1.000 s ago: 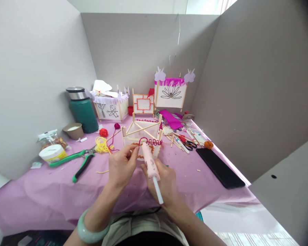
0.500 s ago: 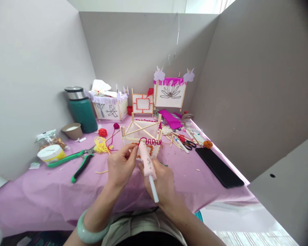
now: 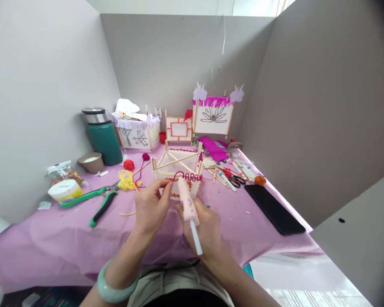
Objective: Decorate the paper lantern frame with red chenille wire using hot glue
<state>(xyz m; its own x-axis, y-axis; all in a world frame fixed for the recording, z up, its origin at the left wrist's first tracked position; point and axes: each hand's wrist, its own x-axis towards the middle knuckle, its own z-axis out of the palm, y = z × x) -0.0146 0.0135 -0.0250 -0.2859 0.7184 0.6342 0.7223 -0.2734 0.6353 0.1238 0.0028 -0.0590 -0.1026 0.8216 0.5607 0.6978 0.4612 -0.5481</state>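
Observation:
My right hand [image 3: 205, 226] is wrapped round a pale pink hot glue gun [image 3: 188, 204], a white glue stick [image 3: 196, 238] poking out of its back end. The gun's tip points at the front panel of a small lantern frame [image 3: 176, 162] made of wooden sticks and white sheet. Magenta yarn [image 3: 191, 176] runs in wavy loops along the panel's upper edge. My left hand [image 3: 153, 204] pinches the loose end of this yarn between thumb and forefinger, left of the gun's tip. Orange yarn trim lower on the panel is partly hidden by the gun and hands.
Green-handled pliers [image 3: 104, 204], yellow yarn [image 3: 127, 180] and a teal bottle [image 3: 103, 138] are on the left. A black phone [image 3: 273, 209], scissors [image 3: 237, 179] and loose sticks are on the right. Decorated lanterns [image 3: 213, 117] stand at the back.
The glue gun's tip has shifted slightly right, away from my left fingers, and my right hand has moved with it. My left hand keeps its pinch on the yarn.

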